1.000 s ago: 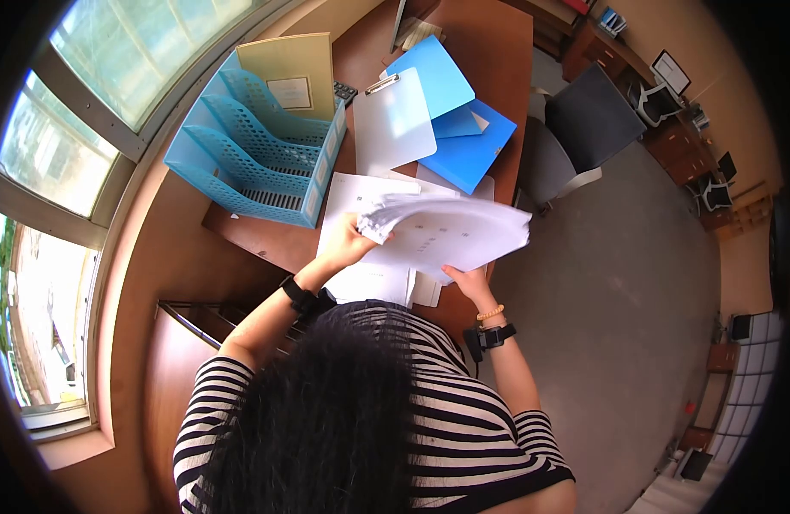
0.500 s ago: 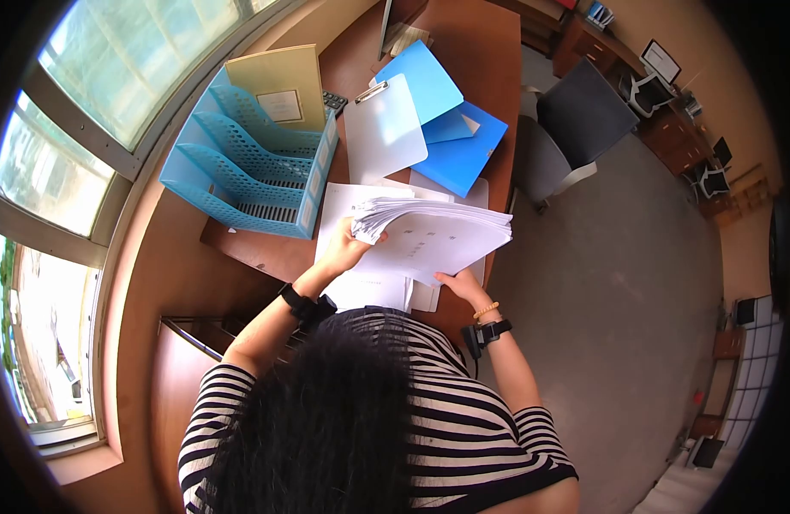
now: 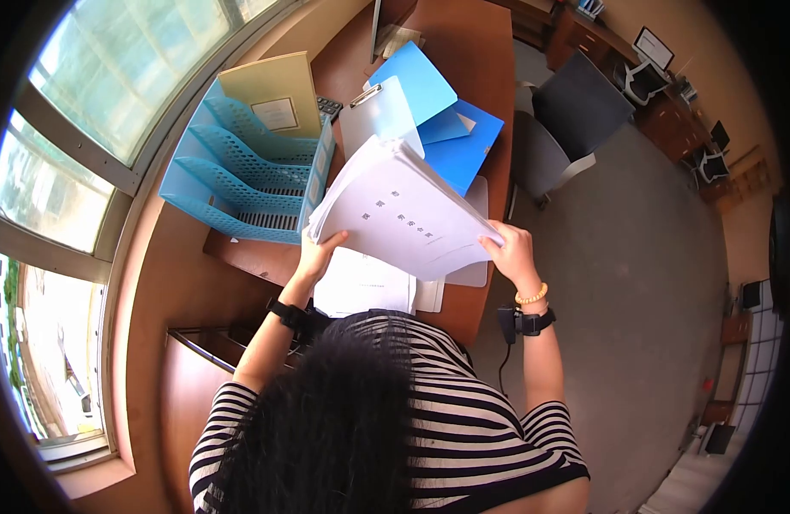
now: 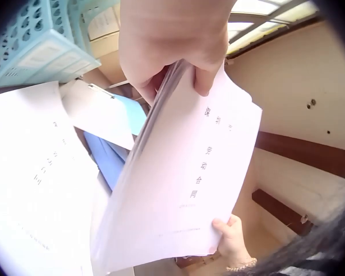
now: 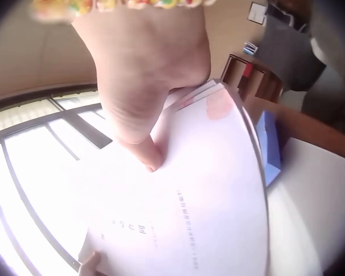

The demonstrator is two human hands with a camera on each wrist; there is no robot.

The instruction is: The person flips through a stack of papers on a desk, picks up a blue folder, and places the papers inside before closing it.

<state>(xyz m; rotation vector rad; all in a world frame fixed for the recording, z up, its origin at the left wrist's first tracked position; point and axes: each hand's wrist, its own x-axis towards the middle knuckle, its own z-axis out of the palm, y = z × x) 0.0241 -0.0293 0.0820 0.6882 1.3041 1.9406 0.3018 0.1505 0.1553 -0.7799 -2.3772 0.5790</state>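
A thick stack of printed white paper sheets [image 3: 403,206] is held up, tilted, over the desk. At its left edge my left hand [image 3: 320,253] grips it, thumb on the printed top sheet and fingers behind. My right hand [image 3: 513,253] pinches the opposite edge near a corner, its thumb pressing on the front. A reddish mark [image 5: 219,106] shows at that corner in the right wrist view. Beneath the stack, more printed papers [image 3: 365,287] lie on the desk; the left wrist view shows one such printed sheet [image 4: 34,172] beside the raised stack.
A light-blue file rack [image 3: 219,212] stands at the left by the window, with a beige file [image 3: 279,90] in its far end. Behind the stack lie a clear clipboard [image 3: 374,111], a light-blue folder [image 3: 425,81] and a darker blue folder [image 3: 479,141]. A grey chair [image 3: 583,107] stands right of the desk.
The stack has been raised and turned, so its printed front faces up more squarely. My right hand has moved up and right along with it; my left hand has shifted slightly left.
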